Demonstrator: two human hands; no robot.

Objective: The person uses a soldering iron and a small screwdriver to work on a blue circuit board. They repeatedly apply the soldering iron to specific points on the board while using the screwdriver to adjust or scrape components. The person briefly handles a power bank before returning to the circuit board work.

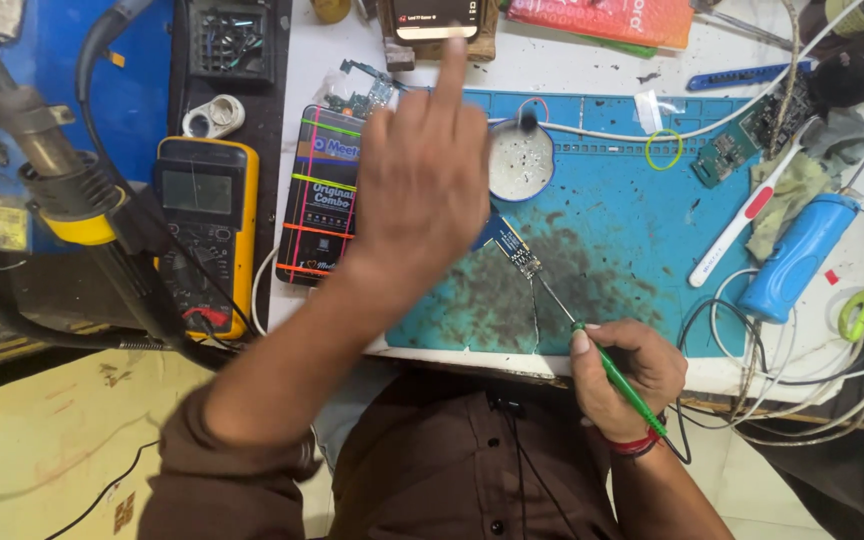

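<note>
The left hand (422,190) is raised over the mat (652,230), forefinger stretched toward the phone (436,20) at the far edge, the other fingers loosely curled; it holds nothing. The right hand (622,375), at the near edge of the mat, is closed around a green probe (612,375) whose thin tip reaches left and far to a small blue board (514,248) lying on the stained mat. A yellow meter (204,225) sits left of the mat, a white toothbrush (752,205) and blue bottle (797,258) to the right.
</note>
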